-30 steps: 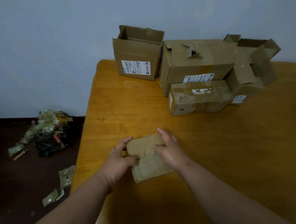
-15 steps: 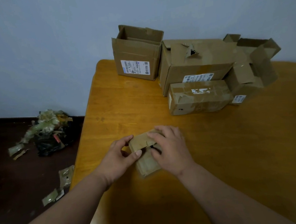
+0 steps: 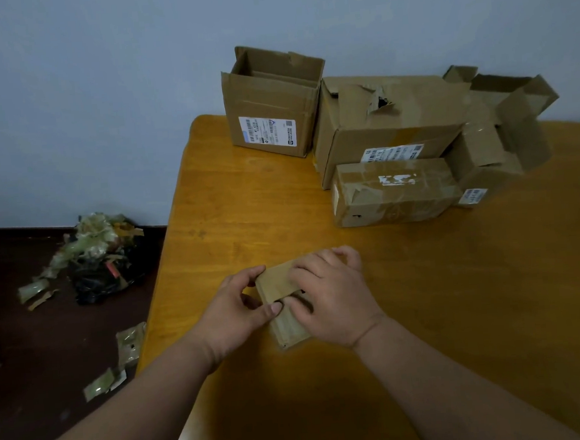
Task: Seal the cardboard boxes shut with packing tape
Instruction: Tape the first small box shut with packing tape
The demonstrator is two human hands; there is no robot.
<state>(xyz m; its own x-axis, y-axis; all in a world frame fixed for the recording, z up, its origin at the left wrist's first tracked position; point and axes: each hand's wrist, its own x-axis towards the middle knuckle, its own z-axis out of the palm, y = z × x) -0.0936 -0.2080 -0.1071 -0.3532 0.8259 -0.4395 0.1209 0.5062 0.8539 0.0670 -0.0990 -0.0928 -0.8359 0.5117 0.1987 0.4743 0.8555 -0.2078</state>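
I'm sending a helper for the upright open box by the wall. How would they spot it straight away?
On the wooden table, look at the row of cardboard boxes along the blue wall. The open box stands at the left end, at the table's far left corner. Its top gapes open, and a white shipping label faces you.

A small flat cardboard box (image 3: 280, 303) lies on the wooden desk (image 3: 458, 294) near its left edge, with the left hand (image 3: 235, 313) gripping its left side, thumb on top, and the right hand (image 3: 335, 299) curled over its right half. Beyond the small box, against the wall, stand an open labelled box (image 3: 270, 107), a large torn box (image 3: 388, 120), a taped box (image 3: 396, 191) in front of it and an open crumpled box (image 3: 502, 129). Left of the desk, tape scraps (image 3: 92, 254) lie heaped on the dark floor (image 3: 32, 341).
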